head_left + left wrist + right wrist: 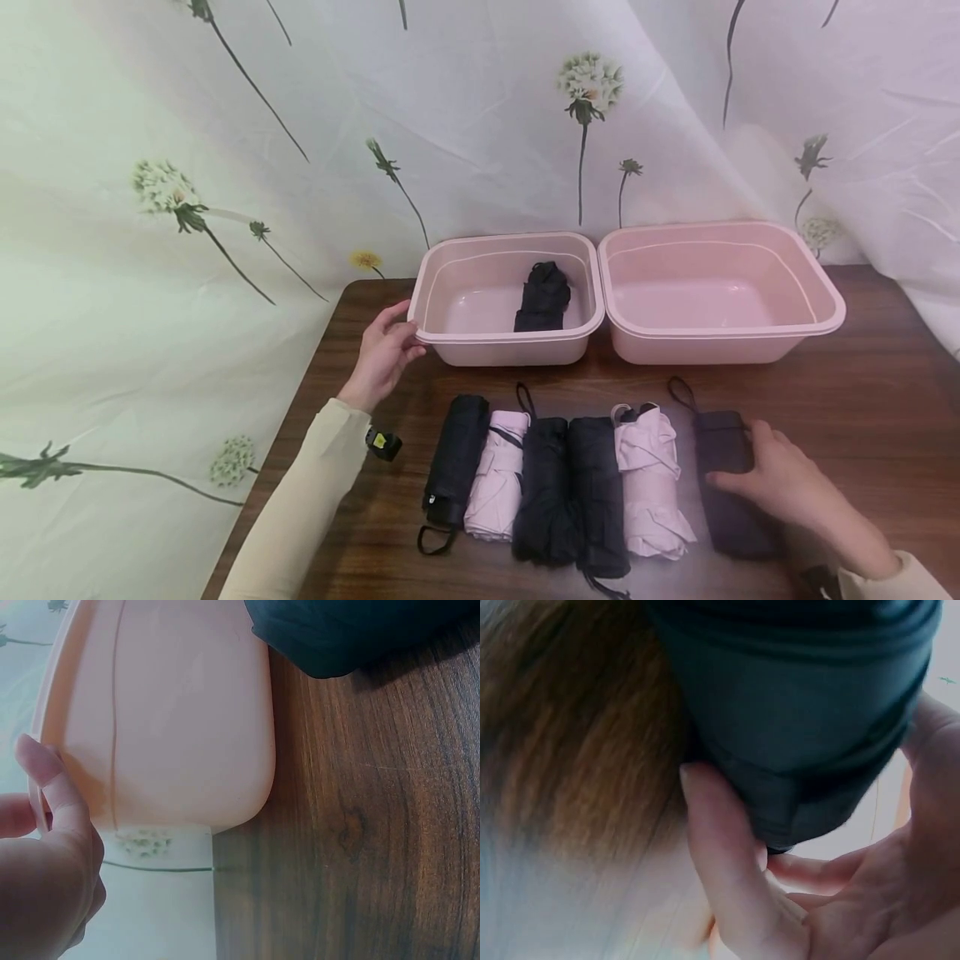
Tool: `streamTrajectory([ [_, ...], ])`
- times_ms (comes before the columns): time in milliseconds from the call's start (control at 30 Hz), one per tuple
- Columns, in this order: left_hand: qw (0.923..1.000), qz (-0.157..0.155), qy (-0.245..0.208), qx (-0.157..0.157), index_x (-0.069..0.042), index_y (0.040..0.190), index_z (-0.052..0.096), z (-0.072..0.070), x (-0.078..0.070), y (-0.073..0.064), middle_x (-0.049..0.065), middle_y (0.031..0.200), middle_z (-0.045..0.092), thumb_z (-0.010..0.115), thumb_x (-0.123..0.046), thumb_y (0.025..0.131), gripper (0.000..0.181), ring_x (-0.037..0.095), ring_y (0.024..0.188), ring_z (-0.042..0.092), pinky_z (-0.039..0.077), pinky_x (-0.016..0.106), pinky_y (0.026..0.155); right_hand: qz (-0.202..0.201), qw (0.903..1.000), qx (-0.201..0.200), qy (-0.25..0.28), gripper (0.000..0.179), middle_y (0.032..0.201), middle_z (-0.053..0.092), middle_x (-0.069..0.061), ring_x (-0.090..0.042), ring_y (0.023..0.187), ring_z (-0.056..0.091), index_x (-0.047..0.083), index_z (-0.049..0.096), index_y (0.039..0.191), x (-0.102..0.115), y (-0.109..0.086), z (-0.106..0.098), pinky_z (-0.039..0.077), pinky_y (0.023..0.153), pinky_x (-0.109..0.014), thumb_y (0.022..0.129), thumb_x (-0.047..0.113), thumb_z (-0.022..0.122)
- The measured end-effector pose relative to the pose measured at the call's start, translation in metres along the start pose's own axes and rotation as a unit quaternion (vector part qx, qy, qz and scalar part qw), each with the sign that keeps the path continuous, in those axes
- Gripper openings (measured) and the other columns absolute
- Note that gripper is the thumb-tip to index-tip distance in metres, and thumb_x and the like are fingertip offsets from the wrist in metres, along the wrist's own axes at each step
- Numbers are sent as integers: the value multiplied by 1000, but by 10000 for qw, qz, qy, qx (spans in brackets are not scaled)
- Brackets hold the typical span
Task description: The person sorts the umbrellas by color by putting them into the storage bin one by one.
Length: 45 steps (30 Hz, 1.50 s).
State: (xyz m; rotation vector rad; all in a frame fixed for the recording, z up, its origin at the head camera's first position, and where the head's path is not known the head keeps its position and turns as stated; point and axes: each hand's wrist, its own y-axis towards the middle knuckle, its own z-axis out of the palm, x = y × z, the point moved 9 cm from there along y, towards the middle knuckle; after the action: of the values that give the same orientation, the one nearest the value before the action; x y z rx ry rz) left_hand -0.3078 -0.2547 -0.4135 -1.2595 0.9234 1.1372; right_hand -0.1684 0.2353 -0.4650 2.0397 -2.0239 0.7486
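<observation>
Rightmost black umbrella lay right of umbrella row, on or just above bench; fingers of right hand held its sides. Left hand's fingers pinched left pink bin rim. Umbrella probably light, soft-skinned, stiff-cored; middle seemed best hold.

umbrella cropped, table blurred, right-wrist view

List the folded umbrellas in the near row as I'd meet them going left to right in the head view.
First black umbrella, first pink umbrella, second black umbrella, third black umbrella, second pink umbrella, dark umbrella gripped by the right hand.
</observation>
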Motion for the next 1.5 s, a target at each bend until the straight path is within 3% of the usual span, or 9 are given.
streamTrajectory([
  [200, 10000, 10, -41, 36, -12, 147, 33, -1, 0, 2, 9, 100, 57, 49, -3, 98, 52, 10, 71, 60, 56, 19, 62, -67, 9998, -169, 92, 100, 99, 58, -38, -45, 82, 61, -17, 30, 130, 6, -2, 0, 49, 63, -52, 70, 45, 80],
  [467, 10000, 82, -47, 1, -13, 146, 35, 1, -1, -1, 9, 99, 58, 51, -5, 97, 53, 9, 70, 60, 56, 19, 62, 139, 9999, 18, 52, 109, 94, 61, -38, -40, 74, 63, -7, 20, 143, 8, -3, 6, 46, 54, -46, 70, 51, 78],
  [800, 9999, 98, 24, 13, -13, 146, 35, 0, 0, 0, 11, 103, 58, 51, -6, 97, 52, 10, 72, 60, 56, 19, 64, -304, 9990, -181, 256, 108, 101, 59, -44, -49, 84, 64, -10, 18, 142, 13, -4, 8, 51, 64, -53, 73, 44, 79],
  [1100, 9999, 60, 141, -51, -14, 147, 34, 0, 0, -2, 12, 108, 56, 51, -7, 97, 53, 10, 74, 59, 56, 19, 65, -447, 9971, -105, 610, 104, 130, 41, -46, -59, 102, 56, -12, 17, 143, 8, -4, 10, 50, 78, -59, 75, 37, 79],
  [1500, 9997, 82, 202, -116, -16, 145, 36, -1, -1, -2, 18, 115, 53, 51, -8, 98, 51, 10, 74, 59, 56, 19, 65, -468, 9929, 63, 1095, 96, 124, 45, -46, -58, 111, 51, -15, 21, 141, -1, -4, 12, 48, 83, -61, 79, 31, 77],
])
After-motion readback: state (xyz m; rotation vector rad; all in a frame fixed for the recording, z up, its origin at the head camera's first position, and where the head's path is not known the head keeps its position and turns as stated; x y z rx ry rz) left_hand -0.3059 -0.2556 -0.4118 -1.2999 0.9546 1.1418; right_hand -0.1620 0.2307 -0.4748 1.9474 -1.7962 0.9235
